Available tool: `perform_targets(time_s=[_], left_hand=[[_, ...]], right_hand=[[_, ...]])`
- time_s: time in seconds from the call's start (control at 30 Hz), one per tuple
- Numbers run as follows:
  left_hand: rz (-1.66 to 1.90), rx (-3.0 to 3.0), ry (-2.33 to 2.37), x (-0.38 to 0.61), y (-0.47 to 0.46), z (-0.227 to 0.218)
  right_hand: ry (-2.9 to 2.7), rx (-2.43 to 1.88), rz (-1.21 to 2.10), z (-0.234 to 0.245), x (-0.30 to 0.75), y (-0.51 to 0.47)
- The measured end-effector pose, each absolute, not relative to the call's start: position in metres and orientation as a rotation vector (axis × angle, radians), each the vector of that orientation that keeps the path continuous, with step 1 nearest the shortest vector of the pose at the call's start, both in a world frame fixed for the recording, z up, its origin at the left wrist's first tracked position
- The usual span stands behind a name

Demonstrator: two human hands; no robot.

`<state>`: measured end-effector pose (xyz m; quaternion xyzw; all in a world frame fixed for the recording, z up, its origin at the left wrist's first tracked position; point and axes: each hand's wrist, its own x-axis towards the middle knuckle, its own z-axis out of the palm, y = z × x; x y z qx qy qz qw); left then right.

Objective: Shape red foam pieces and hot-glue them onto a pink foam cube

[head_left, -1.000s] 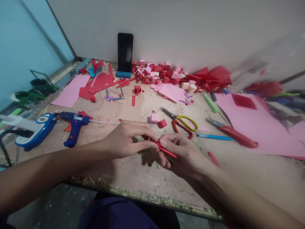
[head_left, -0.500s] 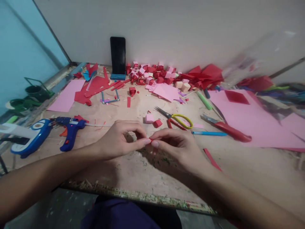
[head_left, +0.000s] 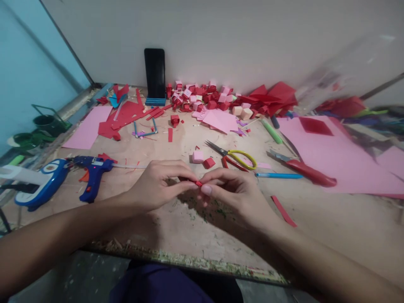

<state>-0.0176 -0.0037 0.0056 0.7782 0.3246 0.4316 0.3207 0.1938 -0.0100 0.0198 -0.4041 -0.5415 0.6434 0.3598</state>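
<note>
— What's the room like?

— A pale wall (head_left: pixel 221 42) runs behind, with a teal panel (head_left: pixel 25 63) on the left meeting it at the corner. Below them is a worn wooden counter (head_left: pixel 176 227), dusted with scraps.

— And on the counter?

— A big pink sheet (head_left: pixel 341 164) lies on the right. A heap of red and pink paper cubes (head_left: pixel 202 99) sits against the wall, beside a dark phone (head_left: pixel 154 73) propped upright. A blue glue gun (head_left: pixel 93 170) lies on the left, nozzle toward the middle. Yellow-handled scissors (head_left: pixel 235 156) lie near the centre, blades pointing left.

— The hands?

— The left hand (head_left: pixel 158 185) and right hand (head_left: pixel 236 193) meet just above the counter's near half, in front of the scissors.

— Holding what?

— A red paper piece (head_left: pixel 198 183). The fingers (head_left: pixel 184 185) of both hands are pressed together on it, pinching it from either side, tip to tip.

— Which way does it point?

— Only a small red corner shows between the fingertips. The rest is hidden, so I cannot tell its long axis or heading.
</note>
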Motion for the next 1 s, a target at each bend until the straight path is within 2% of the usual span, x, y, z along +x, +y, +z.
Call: perform_targets(time_s=[0.1,0.53,1.0], left_hand=[[1.123,2.047,0.850,-0.017,-0.005,0.005],[1.147,1.683,0.952,-0.011,-0.013,0.012],[1.230,1.885,0.757,-0.012,-0.013,0.005]], right_hand=[[-1.421,-1.068,1.627,0.022,0.194,-0.010],[-1.240,-0.937,1.868,0.011,0.195,-0.007],[-1.261,-1.002,1.941,0.010,0.197,-0.005]])
